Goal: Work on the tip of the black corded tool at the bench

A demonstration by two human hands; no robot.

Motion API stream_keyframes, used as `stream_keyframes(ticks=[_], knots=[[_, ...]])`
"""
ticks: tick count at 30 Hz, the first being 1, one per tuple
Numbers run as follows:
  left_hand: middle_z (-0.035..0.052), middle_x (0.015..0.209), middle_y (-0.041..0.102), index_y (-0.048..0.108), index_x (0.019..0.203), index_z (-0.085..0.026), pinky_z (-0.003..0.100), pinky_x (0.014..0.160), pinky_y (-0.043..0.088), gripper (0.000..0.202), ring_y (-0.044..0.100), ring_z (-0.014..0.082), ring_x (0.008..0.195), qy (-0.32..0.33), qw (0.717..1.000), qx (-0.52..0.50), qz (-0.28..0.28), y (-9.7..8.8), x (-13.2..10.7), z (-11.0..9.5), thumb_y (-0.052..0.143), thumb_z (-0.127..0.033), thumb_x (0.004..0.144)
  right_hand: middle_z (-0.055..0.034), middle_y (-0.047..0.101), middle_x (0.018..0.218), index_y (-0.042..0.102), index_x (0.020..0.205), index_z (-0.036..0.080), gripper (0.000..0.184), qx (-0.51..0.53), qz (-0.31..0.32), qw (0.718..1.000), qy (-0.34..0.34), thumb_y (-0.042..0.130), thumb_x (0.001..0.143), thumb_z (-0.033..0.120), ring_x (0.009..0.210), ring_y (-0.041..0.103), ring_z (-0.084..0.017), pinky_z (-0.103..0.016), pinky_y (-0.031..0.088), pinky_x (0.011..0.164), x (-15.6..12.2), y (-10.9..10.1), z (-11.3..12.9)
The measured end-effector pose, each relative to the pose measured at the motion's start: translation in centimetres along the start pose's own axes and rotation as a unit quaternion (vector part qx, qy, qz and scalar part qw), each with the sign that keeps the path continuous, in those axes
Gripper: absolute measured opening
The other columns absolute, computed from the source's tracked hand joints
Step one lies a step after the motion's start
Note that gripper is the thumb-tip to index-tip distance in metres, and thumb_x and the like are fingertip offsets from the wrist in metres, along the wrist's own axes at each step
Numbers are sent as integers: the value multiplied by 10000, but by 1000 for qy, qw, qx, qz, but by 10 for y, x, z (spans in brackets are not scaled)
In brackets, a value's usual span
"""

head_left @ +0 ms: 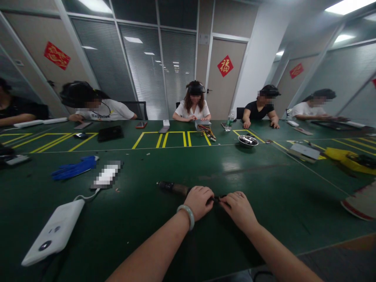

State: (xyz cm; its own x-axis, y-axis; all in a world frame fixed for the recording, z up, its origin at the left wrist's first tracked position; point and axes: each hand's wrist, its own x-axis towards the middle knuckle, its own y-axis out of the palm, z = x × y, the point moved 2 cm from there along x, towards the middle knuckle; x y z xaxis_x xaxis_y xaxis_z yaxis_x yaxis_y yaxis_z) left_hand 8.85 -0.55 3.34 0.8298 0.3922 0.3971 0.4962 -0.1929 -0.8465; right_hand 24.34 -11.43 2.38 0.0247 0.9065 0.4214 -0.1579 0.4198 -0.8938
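My left hand point(199, 201), with a pale bangle at the wrist, is closed round the rear of an electric screwdriver point(178, 188). The tool lies low over the green table, its narrow metal tip to the left, with a black collar and a brownish body. Just right of it my right hand point(239, 207) is closed, thumb and fingers pinching a thin black cable end point(216, 199) at the tool's tail. The fingers hide much of where the cable end and the screwdriver meet.
On the green table point(141, 243) at left are a white power bank point(54, 231), a cabled phone point(107, 175) and a blue glove point(73, 168). Farther off stand a metal bowl point(248, 141) and a water bottle point(229, 120). Several people sit along the far side.
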Motion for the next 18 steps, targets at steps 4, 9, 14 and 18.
stream_keyframes(ticks=[4,9,14,18], knots=[[5,964,633,590,908,-223,341,879,392,101,556,191,952,0,1000,2,0,0,0,-1,606,-212,809,3,662,846,662,884,236,87,-2,-8,1000,-21,579,888,212,834,579,-155,-342,327,886,3,1,1],[5,964,637,590,912,-219,345,877,392,104,562,189,944,1,1000,0,-2,-1,0,-1,605,-211,810,10,663,844,655,874,232,71,14,-14,1000,-22,587,881,212,829,582,-154,-336,338,877,5,4,-1],[7,961,641,592,907,-216,343,881,389,103,563,189,941,1,1000,-4,-6,0,0,-1,608,-204,807,10,656,817,649,844,220,54,36,-9,999,-12,604,872,212,809,581,-152,-341,333,878,5,5,0],[-7,953,639,586,908,-223,337,873,389,103,561,181,937,2,1000,-2,-4,0,-1,0,609,-212,808,5,652,831,644,848,220,59,44,-10,999,-2,594,878,218,822,579,-158,-347,333,876,4,7,0]])
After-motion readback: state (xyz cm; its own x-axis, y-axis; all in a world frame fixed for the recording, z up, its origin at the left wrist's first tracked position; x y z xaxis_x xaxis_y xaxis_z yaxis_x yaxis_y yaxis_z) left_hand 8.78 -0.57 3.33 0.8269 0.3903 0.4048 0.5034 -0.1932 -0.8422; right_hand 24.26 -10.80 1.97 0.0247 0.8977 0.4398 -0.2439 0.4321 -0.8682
